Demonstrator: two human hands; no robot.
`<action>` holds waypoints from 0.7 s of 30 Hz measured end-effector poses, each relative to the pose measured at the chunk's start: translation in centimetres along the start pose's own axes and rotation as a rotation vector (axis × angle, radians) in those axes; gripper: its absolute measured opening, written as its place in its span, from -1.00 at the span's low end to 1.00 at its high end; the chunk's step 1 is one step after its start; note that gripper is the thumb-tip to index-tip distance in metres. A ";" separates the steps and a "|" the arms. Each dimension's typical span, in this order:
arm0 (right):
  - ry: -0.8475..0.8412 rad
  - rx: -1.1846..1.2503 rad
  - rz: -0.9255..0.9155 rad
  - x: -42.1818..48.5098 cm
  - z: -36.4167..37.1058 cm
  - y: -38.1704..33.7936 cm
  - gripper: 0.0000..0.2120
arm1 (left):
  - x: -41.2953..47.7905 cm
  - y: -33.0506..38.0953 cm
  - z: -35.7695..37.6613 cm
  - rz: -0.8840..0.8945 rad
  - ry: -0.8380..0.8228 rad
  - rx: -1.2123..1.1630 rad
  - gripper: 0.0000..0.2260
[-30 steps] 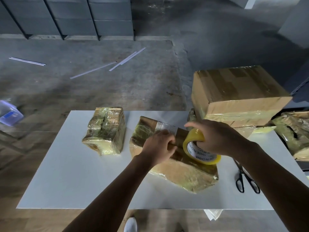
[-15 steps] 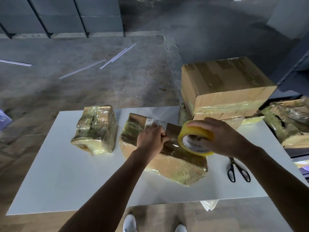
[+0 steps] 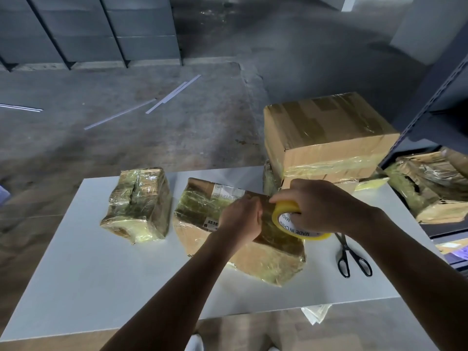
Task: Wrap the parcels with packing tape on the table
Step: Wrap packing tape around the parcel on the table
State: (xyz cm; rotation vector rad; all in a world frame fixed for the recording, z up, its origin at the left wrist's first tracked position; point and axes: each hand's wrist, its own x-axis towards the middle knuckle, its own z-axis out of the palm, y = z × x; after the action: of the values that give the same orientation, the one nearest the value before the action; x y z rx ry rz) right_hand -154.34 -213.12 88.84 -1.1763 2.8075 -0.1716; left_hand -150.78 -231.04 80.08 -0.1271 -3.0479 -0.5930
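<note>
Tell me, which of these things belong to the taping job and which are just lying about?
In the job: tape roll in the right hand; middle parcel under the left hand; left parcel; big box; scissors, probably for cutting; table.
Lying about: pale strips on the floor; crumpled parcel right of the table.

Room over the table's (image 3: 88, 274) near left; box (image 3: 329, 133) and scissors (image 3: 344, 245) at right.

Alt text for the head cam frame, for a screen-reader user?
A person's right hand grips a yellow tape roll on a wrapped parcel on a white table; the left hand rests curled on the parcel beside it. A smaller parcel lies left, scissors right, a large cardboard box behind.
</note>
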 end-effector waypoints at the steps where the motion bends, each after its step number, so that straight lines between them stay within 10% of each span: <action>1: 0.023 0.091 0.015 -0.5 0.2 0.5 -0.48 | 0.0 0.3 0.3 -0.023 0.007 -0.031 -0.92; 10: 0.300 0.803 0.184 -4.9 5.2 2.9 -0.24 | 0.4 0.1 1.7 -0.082 -0.001 -0.053 -0.77; 21: 0.026 0.241 0.120 -6.2 0.6 5.5 -0.47 | 0.5 1.0 1.1 -0.134 -0.037 -0.029 -0.81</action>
State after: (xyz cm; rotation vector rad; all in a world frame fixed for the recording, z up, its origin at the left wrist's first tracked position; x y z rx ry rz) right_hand -153.84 -204.92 87.79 -0.9560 2.7707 -0.5025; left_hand -151.25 -229.63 79.45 0.0662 -3.1027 -0.6503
